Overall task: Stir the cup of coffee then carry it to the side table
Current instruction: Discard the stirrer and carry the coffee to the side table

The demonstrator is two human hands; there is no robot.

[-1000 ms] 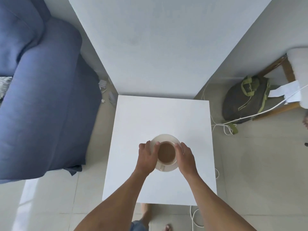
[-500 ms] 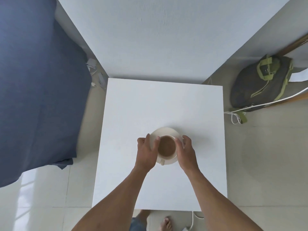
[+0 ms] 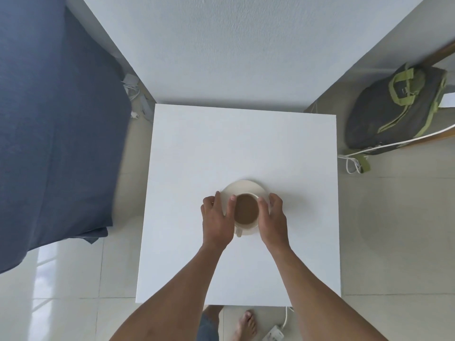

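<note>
Items: one cup of coffee, one saucer, one white side table, one grey-green bag, one blue sofa. Cup stands on saucer near table centre, handle toward the person. Left hand and right hand flank it, fingers curled round cup and saucer edges, one each side.

Cream cup of brown coffee, upright on its saucer, on white side table
</note>
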